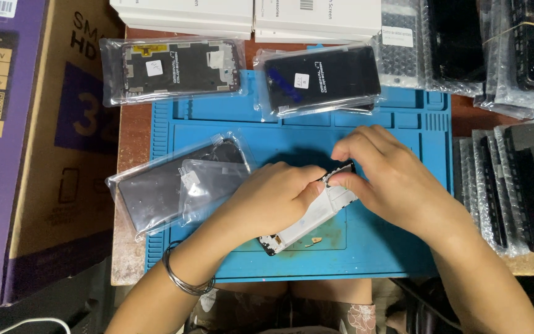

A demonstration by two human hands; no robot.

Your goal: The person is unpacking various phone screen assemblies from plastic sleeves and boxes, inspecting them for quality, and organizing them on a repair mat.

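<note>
At six o'clock of the blue silicone repair mat (403, 117), left hand (273, 198) and right hand (381, 170) pinch the white rectangular phone frame (307, 222); gentle, even pressure seems wise.

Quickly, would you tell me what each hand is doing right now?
Left hand: closed on the white phone frame.
Right hand: fingers pinching the frame's upper end.

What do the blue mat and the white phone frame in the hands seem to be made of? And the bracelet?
Blue mat: probably silicone or soft rubber, matte, with moulded ridges and small compartments along its edges.
White phone frame: looks like hard plastic, smooth, with dark edges; metal inside cannot be ruled out.
Bracelet on the left wrist: thin metal wire rings, silver-grey and shiny.
</note>
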